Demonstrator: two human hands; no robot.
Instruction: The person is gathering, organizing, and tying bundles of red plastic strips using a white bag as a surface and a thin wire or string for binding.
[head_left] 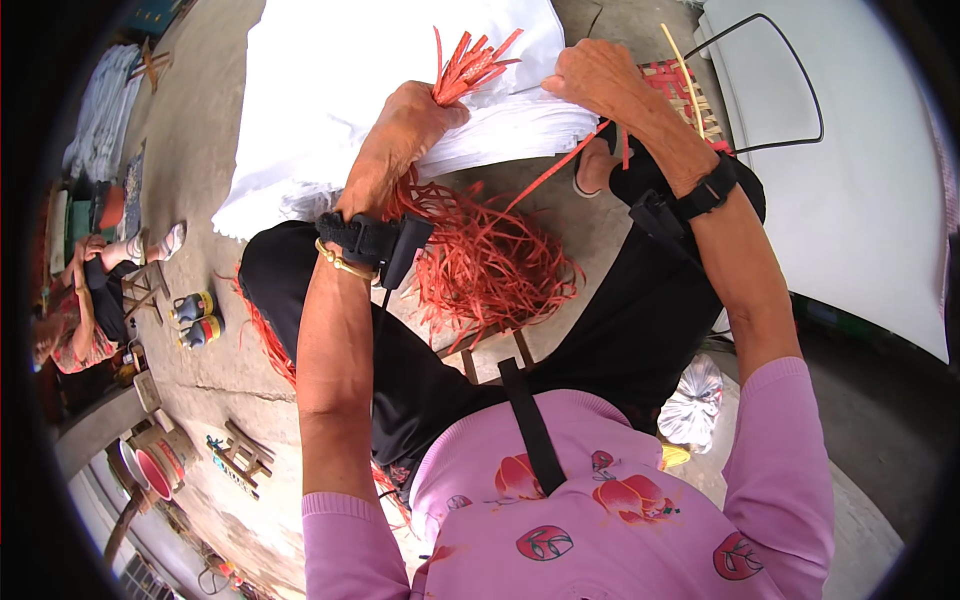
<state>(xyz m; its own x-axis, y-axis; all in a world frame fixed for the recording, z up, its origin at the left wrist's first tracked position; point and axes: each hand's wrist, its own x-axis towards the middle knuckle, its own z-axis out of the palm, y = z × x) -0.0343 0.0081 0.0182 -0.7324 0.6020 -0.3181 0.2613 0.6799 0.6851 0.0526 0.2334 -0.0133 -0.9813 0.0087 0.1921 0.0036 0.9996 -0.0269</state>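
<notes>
Clasping red strips in a closed grip, the left hand sits over the white sheets; the right hand curls at their edge, its hold unclear to me. A red tangle lies below.

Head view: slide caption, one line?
Left hand grips a red strip bunch; right hand at a white sheet stack's edge, tangled red strips below.

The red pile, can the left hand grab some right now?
Probably not without letting go: the left hand is closed around a red bunch. Otherwise the way looks free, as the pile lies nearby.
</notes>
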